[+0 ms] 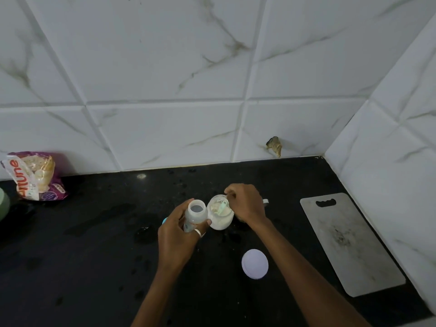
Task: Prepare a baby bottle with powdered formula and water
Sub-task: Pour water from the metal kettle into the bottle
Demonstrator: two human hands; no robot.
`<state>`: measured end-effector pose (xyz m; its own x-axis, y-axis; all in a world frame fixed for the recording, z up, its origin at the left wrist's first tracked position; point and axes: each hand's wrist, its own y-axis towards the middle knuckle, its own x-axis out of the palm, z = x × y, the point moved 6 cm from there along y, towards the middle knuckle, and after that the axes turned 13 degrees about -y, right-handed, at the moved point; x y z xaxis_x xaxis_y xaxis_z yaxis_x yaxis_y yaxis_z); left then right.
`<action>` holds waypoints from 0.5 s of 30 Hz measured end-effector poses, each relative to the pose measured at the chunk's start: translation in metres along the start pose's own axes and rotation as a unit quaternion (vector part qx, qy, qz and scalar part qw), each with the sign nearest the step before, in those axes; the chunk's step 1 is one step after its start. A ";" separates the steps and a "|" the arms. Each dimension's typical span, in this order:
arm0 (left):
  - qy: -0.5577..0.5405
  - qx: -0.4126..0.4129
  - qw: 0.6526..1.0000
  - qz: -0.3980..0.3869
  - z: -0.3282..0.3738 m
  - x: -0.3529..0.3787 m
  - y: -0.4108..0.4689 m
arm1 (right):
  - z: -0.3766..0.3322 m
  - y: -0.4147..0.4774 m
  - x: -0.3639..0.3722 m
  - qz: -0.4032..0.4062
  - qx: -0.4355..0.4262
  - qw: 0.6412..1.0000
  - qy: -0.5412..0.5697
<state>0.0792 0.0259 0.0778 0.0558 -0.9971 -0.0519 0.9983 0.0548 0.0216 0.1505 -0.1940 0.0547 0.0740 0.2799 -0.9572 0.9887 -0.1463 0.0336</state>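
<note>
A silvery ring (197,232) bands one finger of the left hand (175,234), forearms (304,267) bare.

Black counter (94,232), white veined tiles (165,67)
Pale lilac lid (254,263), grey board (349,244), purple packet (37,175), cream powder jar (221,219).

The black counter (94,256), wet in patches, carries an open powder jar (221,223) at its middle, a round pale lid (254,263) nearer me, a grey cutting board (349,244) to the right and a printed packet (37,177) far left against the wall.
</note>
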 end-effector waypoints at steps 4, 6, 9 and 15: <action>-0.012 -0.001 1.000 -0.016 0.003 0.009 -0.001 | 0.030 0.001 -0.021 0.062 0.023 0.991 0.120; -0.012 0.004 1.000 -0.024 0.004 0.014 -0.002 | 0.050 0.002 -0.030 0.071 0.050 0.980 0.181; -0.019 -0.003 0.999 -0.030 0.005 0.024 -0.003 | 0.087 0.001 -0.039 0.079 0.107 0.963 0.235; -0.015 0.003 0.999 -0.051 0.014 0.046 -0.009 | 0.140 -0.006 -0.006 0.017 0.164 0.946 0.278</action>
<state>0.0722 -0.0215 0.0892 -0.0459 -0.9987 -0.0233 0.9986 -0.0464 0.0234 0.1260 -0.3278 0.0199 0.2520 0.7125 -0.6549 0.8974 -0.4253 -0.1173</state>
